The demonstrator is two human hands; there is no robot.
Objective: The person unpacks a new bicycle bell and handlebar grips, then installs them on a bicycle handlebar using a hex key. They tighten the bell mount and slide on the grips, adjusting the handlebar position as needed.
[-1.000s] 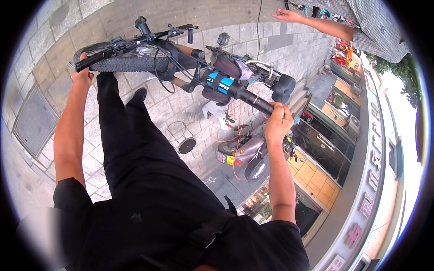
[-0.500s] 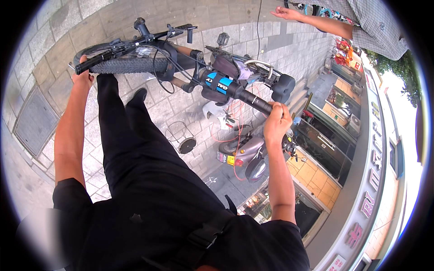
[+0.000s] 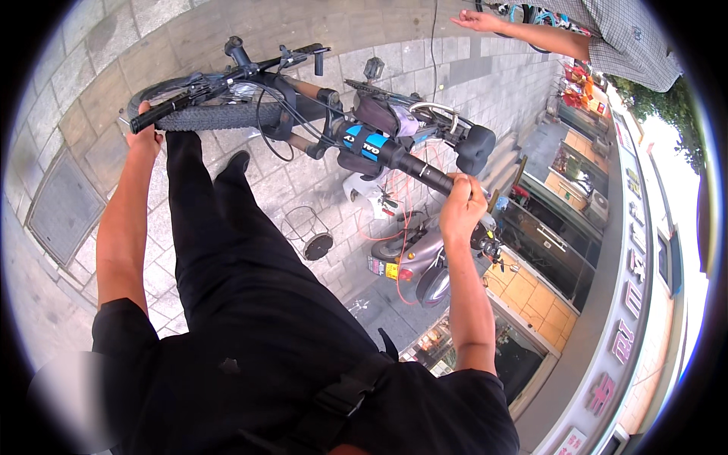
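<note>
In front of me is a bicycle with a knobbly front tyre [image 3: 221, 116] and a black handlebar [image 3: 262, 64]. Around the handlebar's near-left end, at its grip [image 3: 155, 112], my left hand [image 3: 144, 138] is closed. My right hand [image 3: 463, 206] pinches the end of a thick black tube [image 3: 425, 168], thumb and fingers pressed together on it. That tube has a blue printed section [image 3: 364, 142] and runs back toward the fork [image 3: 307, 142]; how the two join is partly hidden. The tyre stands just beyond my left foot.
A parked scooter [image 3: 409, 254], a white container with tools [image 3: 371, 196] and a round dark stool [image 3: 318, 246] stand on the paving [image 3: 250, 201]. Another cycle [image 3: 402, 117] is behind the tube. At upper right a person's arm [image 3: 531, 36] reaches out. Shopfronts [image 3: 542, 243] line the right.
Both hands keep their hold. The view has shifted slightly, and the left hand with the handlebar end appears a little lower and to the right.
</note>
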